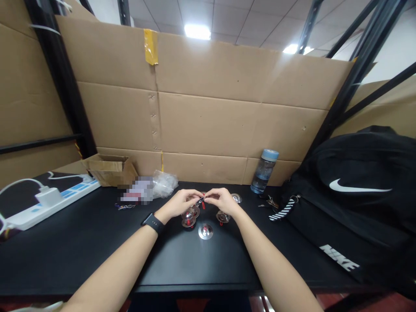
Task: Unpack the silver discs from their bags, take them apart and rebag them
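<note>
My left hand (182,203) and my right hand (221,200) meet over the middle of the black table (97,247), fingers pinched together on a small red cord (203,203) between them. Small silver metal discs lie under and in front of the hands: one pair (190,217) below the left hand, one disc (206,231) in front, another (222,216) below the right hand, and one (237,198) behind it. Red cord pieces show on some discs. A black watch (152,223) sits on my left wrist.
A clear water bottle (264,172) stands at the back by the cardboard wall (208,112). A large black backpack (357,203) fills the right side, keys (269,203) beside it. A crumpled plastic bag (164,183), a small cardboard box (108,170) and a white power strip (48,201) lie left.
</note>
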Action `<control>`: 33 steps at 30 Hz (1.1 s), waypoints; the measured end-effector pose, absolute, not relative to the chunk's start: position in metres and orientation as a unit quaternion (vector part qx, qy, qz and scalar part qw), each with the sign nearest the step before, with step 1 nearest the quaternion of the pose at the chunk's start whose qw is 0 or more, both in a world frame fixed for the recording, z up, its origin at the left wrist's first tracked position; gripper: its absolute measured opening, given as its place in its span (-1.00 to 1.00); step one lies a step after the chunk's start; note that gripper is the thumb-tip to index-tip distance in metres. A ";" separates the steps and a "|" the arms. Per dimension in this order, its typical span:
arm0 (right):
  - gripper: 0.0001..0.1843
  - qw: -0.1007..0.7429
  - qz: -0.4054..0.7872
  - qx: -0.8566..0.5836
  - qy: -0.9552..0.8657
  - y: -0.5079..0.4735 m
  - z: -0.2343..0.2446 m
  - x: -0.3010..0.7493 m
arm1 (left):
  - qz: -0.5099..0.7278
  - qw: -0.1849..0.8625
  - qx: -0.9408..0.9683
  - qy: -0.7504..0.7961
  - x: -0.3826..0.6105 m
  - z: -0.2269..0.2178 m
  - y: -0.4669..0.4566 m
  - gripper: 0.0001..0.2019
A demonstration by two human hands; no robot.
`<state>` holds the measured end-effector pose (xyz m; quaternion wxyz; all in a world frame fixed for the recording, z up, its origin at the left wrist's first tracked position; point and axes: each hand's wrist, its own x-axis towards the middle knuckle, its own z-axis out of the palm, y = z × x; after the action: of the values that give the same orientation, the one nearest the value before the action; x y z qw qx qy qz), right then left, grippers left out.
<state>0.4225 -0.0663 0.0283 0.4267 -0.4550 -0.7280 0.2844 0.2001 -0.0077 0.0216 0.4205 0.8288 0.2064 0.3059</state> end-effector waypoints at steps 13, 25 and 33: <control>-0.64 0.397 0.408 -0.416 -0.710 -0.071 0.033 0.415 | 0.334 0.539 0.741 0.220 0.199 0.017 0.002 -0.59; -0.69 0.355 0.111 -0.709 -0.600 -0.056 0.026 0.510 | 0.335 0.161 0.839 0.397 0.170 0.012 0.026 -0.91; -0.80 0.308 0.035 -0.764 -0.566 -0.057 0.005 0.536 | 0.301 0.208 0.834 0.412 0.163 0.008 0.035 -0.90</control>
<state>0.5363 -0.0566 0.0046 0.3077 -0.7639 -0.5661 0.0348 0.1628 0.0346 0.0083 0.2080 0.8344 0.4122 0.3008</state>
